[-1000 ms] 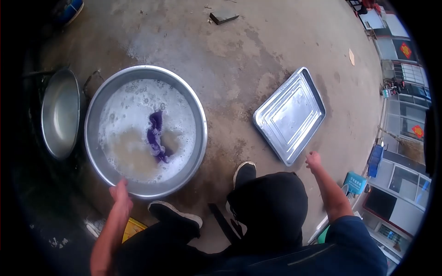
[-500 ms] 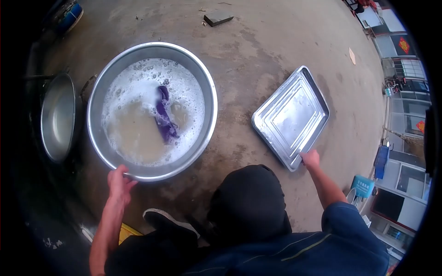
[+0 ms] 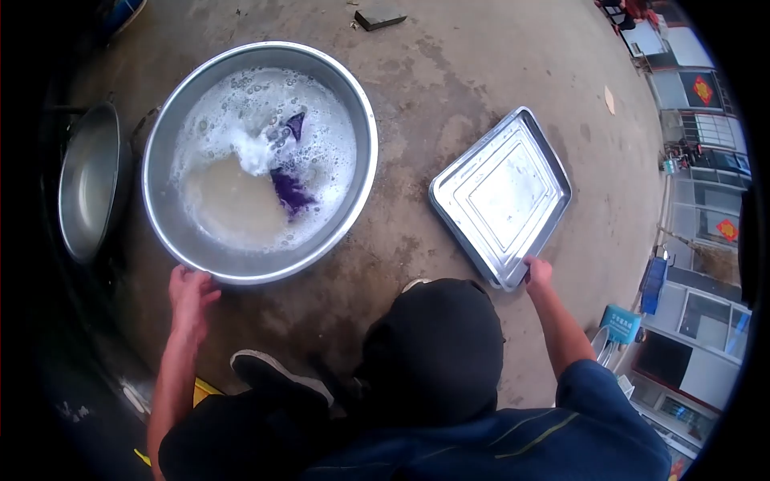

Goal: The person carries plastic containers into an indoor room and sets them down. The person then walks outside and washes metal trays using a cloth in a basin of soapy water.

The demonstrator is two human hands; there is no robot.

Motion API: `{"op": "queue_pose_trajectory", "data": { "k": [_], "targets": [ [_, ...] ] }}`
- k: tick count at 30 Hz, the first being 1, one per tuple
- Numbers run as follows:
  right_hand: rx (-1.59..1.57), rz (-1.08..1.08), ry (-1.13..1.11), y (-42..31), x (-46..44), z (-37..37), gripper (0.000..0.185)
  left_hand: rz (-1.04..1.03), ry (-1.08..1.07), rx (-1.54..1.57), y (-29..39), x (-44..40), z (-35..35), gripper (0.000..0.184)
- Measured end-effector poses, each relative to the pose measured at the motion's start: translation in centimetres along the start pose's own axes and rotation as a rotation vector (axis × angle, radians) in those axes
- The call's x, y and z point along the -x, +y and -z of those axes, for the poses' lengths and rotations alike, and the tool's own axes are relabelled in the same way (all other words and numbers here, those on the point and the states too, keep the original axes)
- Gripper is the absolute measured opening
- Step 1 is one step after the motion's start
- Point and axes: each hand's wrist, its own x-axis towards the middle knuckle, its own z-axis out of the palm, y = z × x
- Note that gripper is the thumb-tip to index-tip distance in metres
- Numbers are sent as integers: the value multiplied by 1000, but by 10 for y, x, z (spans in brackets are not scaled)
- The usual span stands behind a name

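Observation:
A large round metal basin point(image 3: 365, 172) holds foamy, cloudy water, with a purple cloth point(image 3: 290, 192) partly under the suds. At its near rim is my left hand point(image 3: 190, 295), gripping the edge with the fingers on the metal. To the right, a rectangular metal tray point(image 3: 505, 200) lies on the ground. My right hand point(image 3: 538, 273) is closed on the tray's near corner.
An oval metal pan point(image 3: 88, 184) stands left of the basin. A dark flat block point(image 3: 380, 18) lies on the concrete at the top. My knees and a shoe point(image 3: 277, 375) are at the bottom; a teal box point(image 3: 620, 324) stands at the right.
My right hand has come onto the tray's corner. The basin appears higher in view, with my left hand staying at its rim. Foam has shifted and covers the middle of the purple cloth.

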Motion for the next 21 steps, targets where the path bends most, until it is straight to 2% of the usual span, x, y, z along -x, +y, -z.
{"op": "queue_pose_trajectory", "data": {
  "k": [1,2,4,5,6,7,8,9,10,12,13,14,16,19,21],
  "targets": [
    [-164,-22,9,0,-3,2,11,-27,55,-9,0,-2,3,46],
    [-166,-24,12,-3,-8,5,11,-28,52,-12,1,-6,5,46],
    [-180,-156,-122,-16,-17,12,15,-265,242,-69,10,-25,6,53],
    [-183,-157,-117,-32,-7,13,15,-303,244,-40,17,-31,8,52],
    [-222,-167,-202,-45,6,15,23,-306,240,-38,21,-32,6,52],
    [-261,-179,-287,-60,19,17,32,-393,274,-72,27,-33,3,50],
    [-267,-179,-285,-67,21,22,32,-482,309,-106,35,-32,0,48],
    [-324,-141,-314,-73,22,27,38,-618,420,-364,45,-27,-5,44],
    [-384,-96,-342,-77,23,28,45,-630,418,-359,52,-23,-12,44],
    [-376,-41,-358,-93,46,28,48,-713,171,-146,68,-11,-21,37],
    [-401,-43,-327,-102,53,24,47,-731,-8,-134,68,-20,-21,30],
    [-424,-45,-303,-109,62,18,46,-702,-134,-171,80,-7,-33,19],
    [-456,10,-329,-129,81,-5,42,-627,-342,-386,100,12,-55,16],
    [-587,181,-482,-178,112,-60,32,-571,-644,-513,128,28,-91,36],
    [-581,297,-584,-212,146,-99,28,-625,-751,-458,137,36,-109,54]
  ]
}}
